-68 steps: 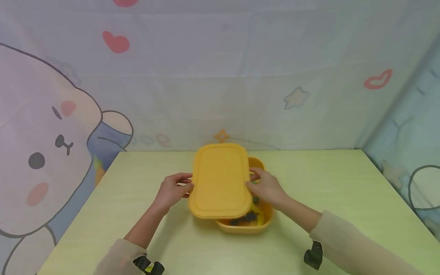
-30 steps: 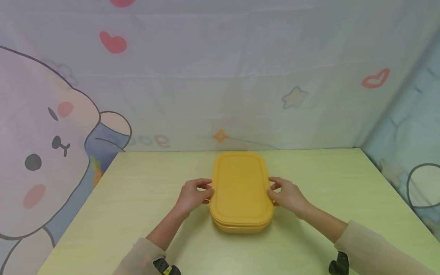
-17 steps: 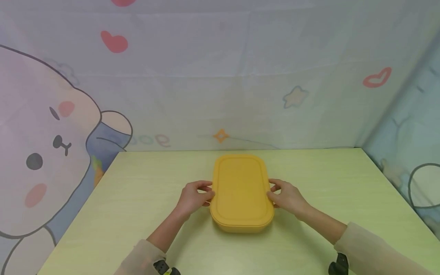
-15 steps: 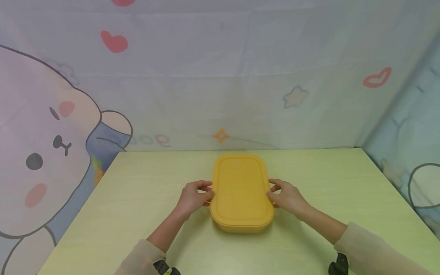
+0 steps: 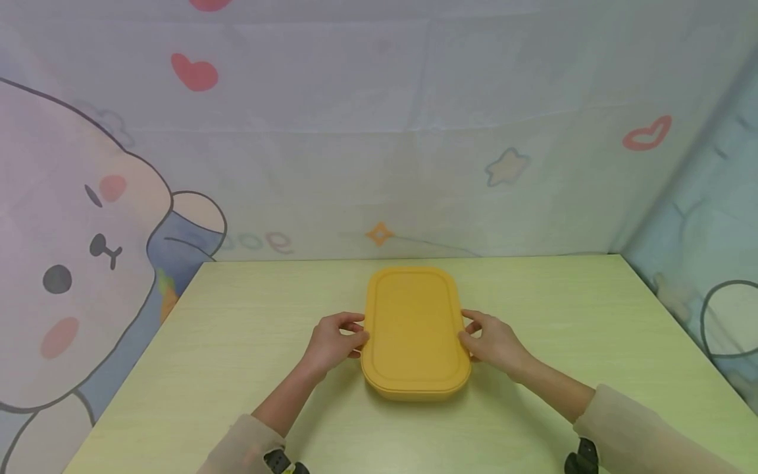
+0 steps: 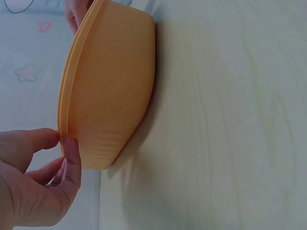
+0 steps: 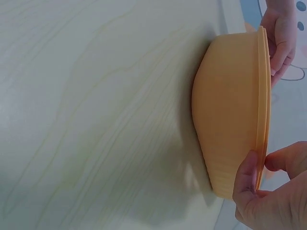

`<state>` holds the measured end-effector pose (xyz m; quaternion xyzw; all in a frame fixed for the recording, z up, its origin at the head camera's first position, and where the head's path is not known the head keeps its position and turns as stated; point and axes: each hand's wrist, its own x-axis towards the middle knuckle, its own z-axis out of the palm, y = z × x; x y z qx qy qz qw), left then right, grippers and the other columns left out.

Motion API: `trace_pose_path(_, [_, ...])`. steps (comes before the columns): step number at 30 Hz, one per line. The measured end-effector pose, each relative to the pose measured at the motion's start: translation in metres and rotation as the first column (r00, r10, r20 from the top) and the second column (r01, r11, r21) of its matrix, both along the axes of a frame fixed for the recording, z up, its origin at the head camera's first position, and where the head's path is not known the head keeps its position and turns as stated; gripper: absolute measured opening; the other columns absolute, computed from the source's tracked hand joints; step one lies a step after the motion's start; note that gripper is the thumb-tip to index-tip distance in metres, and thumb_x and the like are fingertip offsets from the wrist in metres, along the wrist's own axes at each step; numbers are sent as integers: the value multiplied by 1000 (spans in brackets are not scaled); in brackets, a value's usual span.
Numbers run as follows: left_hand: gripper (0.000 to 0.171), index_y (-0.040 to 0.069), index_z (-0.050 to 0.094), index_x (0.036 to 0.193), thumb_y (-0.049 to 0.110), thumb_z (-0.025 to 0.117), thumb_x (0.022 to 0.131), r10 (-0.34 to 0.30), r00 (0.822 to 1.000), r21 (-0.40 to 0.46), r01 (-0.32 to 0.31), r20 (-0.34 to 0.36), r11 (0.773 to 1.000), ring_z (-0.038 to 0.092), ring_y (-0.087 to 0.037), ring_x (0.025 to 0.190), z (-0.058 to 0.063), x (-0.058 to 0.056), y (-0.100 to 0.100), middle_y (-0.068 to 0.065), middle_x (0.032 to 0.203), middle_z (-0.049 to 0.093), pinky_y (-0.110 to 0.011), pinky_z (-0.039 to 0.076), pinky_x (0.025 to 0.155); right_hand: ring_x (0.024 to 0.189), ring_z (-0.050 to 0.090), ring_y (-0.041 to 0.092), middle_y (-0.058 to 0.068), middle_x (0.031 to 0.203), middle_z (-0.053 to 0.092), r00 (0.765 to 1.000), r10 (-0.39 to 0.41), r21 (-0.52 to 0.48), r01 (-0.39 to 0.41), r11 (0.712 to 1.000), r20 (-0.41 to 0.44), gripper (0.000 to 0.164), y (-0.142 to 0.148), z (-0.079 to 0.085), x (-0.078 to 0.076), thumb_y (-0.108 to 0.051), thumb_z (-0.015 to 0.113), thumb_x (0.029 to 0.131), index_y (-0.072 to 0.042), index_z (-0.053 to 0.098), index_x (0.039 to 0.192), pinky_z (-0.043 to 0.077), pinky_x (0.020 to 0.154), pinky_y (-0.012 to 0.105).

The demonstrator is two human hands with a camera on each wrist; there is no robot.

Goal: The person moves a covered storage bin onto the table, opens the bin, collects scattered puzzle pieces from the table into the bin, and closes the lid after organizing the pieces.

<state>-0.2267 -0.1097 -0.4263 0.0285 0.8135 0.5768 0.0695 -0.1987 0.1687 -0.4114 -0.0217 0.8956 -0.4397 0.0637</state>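
A yellow rectangular lid [image 5: 416, 326] with rounded corners lies over a matching yellow box [image 5: 417, 396] on the table in the head view. My left hand [image 5: 333, 341] pinches the lid's left edge, thumb on top and fingers below the rim. At the opposite edge, my right hand [image 5: 496, 341] pinches the lid in the same way. Both wrist views show the box wall [image 6: 115, 67] standing on the table, with the lid's rim [image 7: 263, 96] along its top. Whatever is inside the box is hidden.
The pale wood-grained table [image 5: 249, 342] extends around the box on all sides. Behind it hangs a printed cloth [image 5: 331, 131] with hearts, a star and a cartoon bear. Another patterned cloth [image 5: 705, 263] borders the right side.
The lid was raised and left of the box, showing dark and yellow-green contents. Both hands then carried it right and down onto the box. Over the last half second almost nothing moved.
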Motion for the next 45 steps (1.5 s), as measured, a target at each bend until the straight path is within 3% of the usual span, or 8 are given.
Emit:
trace_pose_path(9, [37,2,61,116,7,63,80,-31,998,-104,25,-55,994,65,-17,66,0,-1,0,-11,93,63,-30,56,58,52,58,10,9,88,61,990,66,155,-46,987,-125,49,4,-1,0,-12,54,87,6,45,131,48,47,24])
trace_pose_path(15, [36,8,61,117,11,65,81,-90,981,-241,47,-170,969,63,-18,64,0,1,-3,-7,96,64,-26,52,54,70,64,19,15,95,61,959,98,254,-28,967,-267,45,5,-9,0,-13,57,86,5,51,127,49,53,26])
trace_pose_path(21, [32,11,64,112,15,66,81,-172,937,-396,39,-305,917,60,-11,69,3,4,-5,-6,104,63,-24,49,58,85,64,27,18,107,56,921,126,278,-21,960,-367,43,6,-12,1,-13,61,84,0,54,124,52,60,31])
trace_pose_path(27, [34,10,64,113,23,67,82,-317,855,-548,47,-410,835,60,-23,99,3,5,-11,-4,117,58,-34,51,76,101,59,31,16,119,55,869,232,354,-72,932,-436,42,9,-12,1,-16,65,82,1,58,119,53,74,41])
trace_pose_path(31, [43,6,61,118,27,68,81,-413,812,-603,98,-411,792,50,-27,117,6,7,-16,-5,129,53,-43,44,94,112,54,34,17,127,52,847,319,410,-135,902,-424,48,12,-12,2,-20,66,81,3,55,122,50,84,46])
trace_pose_path(36, [55,5,57,124,32,69,79,-503,779,-647,168,-375,744,41,-27,125,10,11,-21,-5,137,47,-44,39,99,117,48,38,19,133,47,847,391,422,-226,878,-360,57,16,-7,5,-22,67,81,5,50,127,45,91,50])
trace_pose_path(41, [65,5,51,130,39,69,78,-541,778,-666,220,-321,713,37,-27,130,13,14,-23,-5,141,42,-46,34,103,122,42,42,24,139,38,847,450,391,-326,861,-284,71,21,-3,6,-32,67,81,7,40,134,41,95,53])
trace_pose_path(45, [68,5,49,132,41,69,77,-550,778,-665,241,-303,707,35,-29,130,13,14,-23,-6,143,39,-49,33,103,123,40,43,25,140,35,836,473,403,-345,847,-279,75,21,-4,7,-34,67,82,8,37,136,40,96,53])
